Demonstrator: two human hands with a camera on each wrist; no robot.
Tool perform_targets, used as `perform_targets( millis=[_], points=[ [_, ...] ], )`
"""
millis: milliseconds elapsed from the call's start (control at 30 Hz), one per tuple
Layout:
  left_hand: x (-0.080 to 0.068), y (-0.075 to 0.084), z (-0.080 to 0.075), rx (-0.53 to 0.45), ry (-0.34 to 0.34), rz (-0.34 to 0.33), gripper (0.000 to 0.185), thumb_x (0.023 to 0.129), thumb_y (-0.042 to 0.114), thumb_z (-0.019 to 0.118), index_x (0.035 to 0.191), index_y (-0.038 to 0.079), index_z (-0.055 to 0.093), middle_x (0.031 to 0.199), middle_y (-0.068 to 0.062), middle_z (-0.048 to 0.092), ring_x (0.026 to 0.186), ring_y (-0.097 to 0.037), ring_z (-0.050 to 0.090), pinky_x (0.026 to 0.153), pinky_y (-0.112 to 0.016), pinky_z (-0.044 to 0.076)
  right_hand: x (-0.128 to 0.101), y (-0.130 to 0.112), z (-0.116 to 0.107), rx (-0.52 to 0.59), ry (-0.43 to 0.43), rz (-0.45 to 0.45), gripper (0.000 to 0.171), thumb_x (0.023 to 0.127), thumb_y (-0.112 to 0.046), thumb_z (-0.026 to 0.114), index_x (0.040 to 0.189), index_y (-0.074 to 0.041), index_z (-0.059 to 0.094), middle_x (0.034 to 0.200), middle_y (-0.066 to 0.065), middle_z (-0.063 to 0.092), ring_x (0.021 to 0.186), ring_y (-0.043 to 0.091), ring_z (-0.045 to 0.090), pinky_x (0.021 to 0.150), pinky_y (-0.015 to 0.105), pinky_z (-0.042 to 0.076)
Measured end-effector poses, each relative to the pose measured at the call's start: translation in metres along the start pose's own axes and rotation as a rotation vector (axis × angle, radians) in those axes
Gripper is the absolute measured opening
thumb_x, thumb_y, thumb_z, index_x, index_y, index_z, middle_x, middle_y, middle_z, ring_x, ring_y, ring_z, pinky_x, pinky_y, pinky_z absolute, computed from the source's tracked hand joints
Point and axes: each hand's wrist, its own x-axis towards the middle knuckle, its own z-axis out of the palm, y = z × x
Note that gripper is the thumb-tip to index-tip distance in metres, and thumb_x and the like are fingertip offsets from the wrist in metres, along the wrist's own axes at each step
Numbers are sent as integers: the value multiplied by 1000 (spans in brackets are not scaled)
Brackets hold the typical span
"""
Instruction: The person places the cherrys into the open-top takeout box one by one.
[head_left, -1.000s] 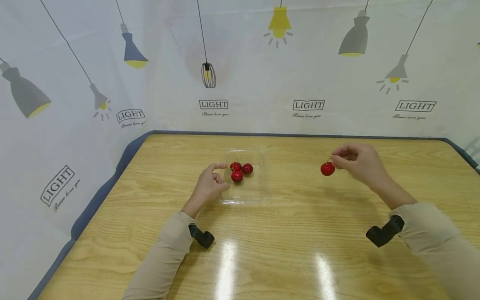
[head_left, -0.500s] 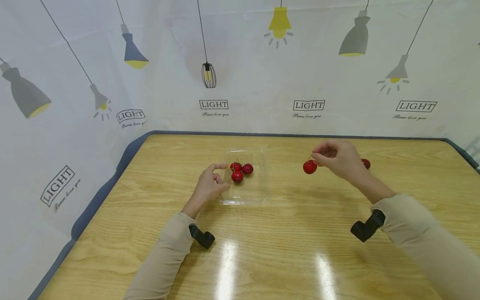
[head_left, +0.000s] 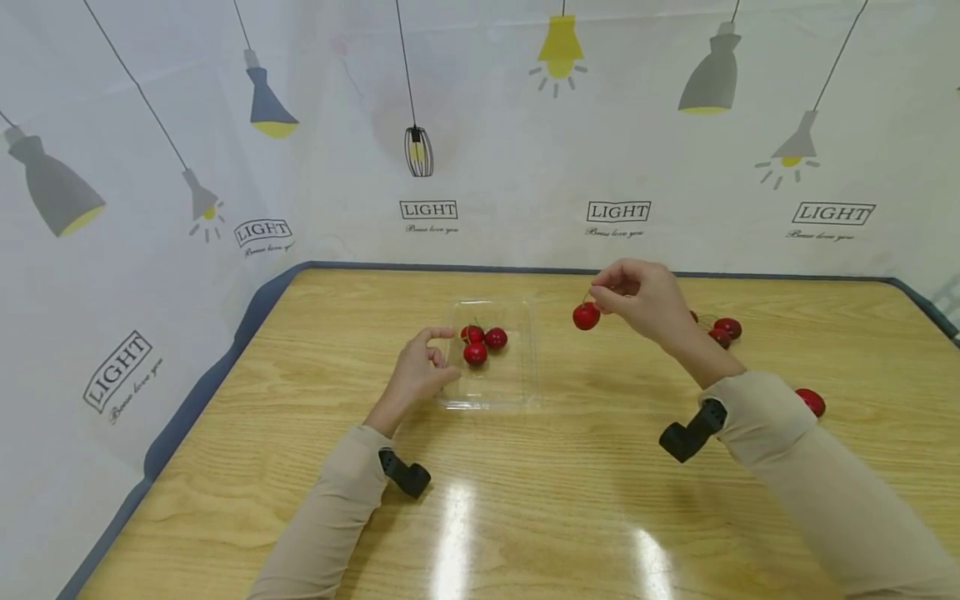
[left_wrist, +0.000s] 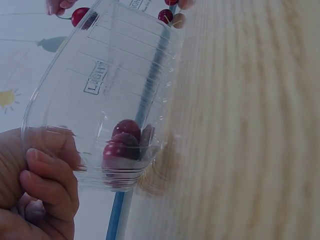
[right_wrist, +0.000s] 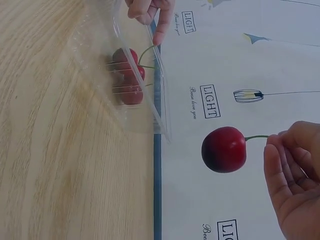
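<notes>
In the head view, my right hand (head_left: 643, 302) pinches the green stem of a red cherry (head_left: 586, 316), which hangs in the air right of a clear plastic container (head_left: 512, 387). The right wrist view shows that cherry (right_wrist: 224, 149) close up, with thumb and fingertips on its stem. Three cherries (head_left: 475, 354) lie together inside the container, towards its left. My left hand (head_left: 416, 368) holds the container's left side, index finger and thumb spread along the rim; in the left wrist view its other fingers (left_wrist: 52, 187) are curled beside the wall.
On the wooden table (head_left: 570, 500), more cherries (head_left: 727, 327) lie behind my right wrist, partly hidden. A single cherry (head_left: 811, 403) shows beside the right sleeve (head_left: 772, 417). A white cloth (head_left: 517, 167) printed with lamps stands behind the table's far edge.
My right hand has moved left and slightly up with the hanging cherry, nearer the container. Cherries on the right of the table have come into sight. The left hand stays put.
</notes>
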Motion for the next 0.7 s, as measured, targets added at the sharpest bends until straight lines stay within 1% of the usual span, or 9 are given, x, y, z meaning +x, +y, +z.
perform_targets(
  millis=[233, 367, 500, 700],
  points=[
    [-1, 2, 0, -6, -4, -4, 55, 68, -4, 60, 120, 4, 47, 58, -1, 42, 42, -9, 36, 41, -22, 31, 10, -8, 16, 41, -13, 1, 17, 84, -13, 59, 90, 3, 60, 79, 14, 61, 68, 18, 59, 60, 23, 48],
    [-1, 1, -1, -7, -7, -4, 54, 68, -4, 61, 120, 4, 47, 58, -2, 42, 43, -10, 37, 41, -22, 32, 16, -12, 26, 43, -28, 3, 16, 84, -11, 59, 88, 3, 60, 78, 14, 61, 68, 21, 58, 60, 23, 48],
    [-1, 1, -1, -5, -12, -7, 53, 69, -4, 61, 120, 4, 46, 59, -2, 43, 42, -10, 37, 41, -22, 32, 19, -15, 35, 15, -45, -3, 12, 83, -10, 59, 86, 2, 61, 77, 12, 61, 67, 22, 57, 58, 24, 47],
    [-1, 1, 0, -2, -12, -2, 53, 69, -3, 61, 120, 3, 46, 59, -2, 44, 42, -10, 38, 41, -22, 33, 21, -16, 51, -27, -65, -12, 10, 82, -9, 60, 86, 0, 61, 76, 10, 62, 65, 18, 56, 55, 24, 43]
  ],
)
